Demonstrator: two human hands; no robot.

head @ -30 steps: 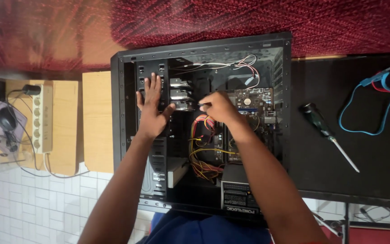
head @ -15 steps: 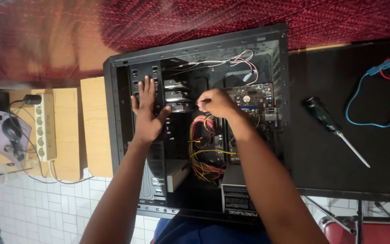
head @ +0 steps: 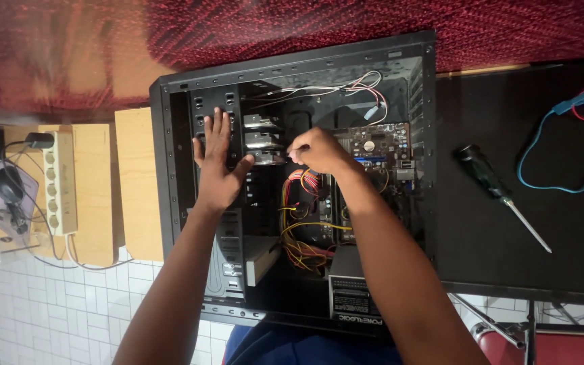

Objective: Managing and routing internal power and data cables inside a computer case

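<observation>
Both hands work inside the open black computer case (head: pixel 170 169) on my desk (head: pixel 495 263): my left hand (head: pixel 216 165) lies flat, fingers spread, on the drive cage (head: pixel 214 101), holding nothing; my right hand (head: pixel 319 150), fingers curled, pinches at the stacked silver drives (head: pixel 261 138) just beside it. Right of both lies a black-handled screwdriver (head: pixel 484 177), beyond it a blue cable (head: pixel 562 186)

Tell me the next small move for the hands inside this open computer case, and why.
Probably draw the right hand back a little, pulling at the drive: its fingers pinch at the drive's edge, while the left hand lies flat on the drive cage, bracing the case.
</observation>
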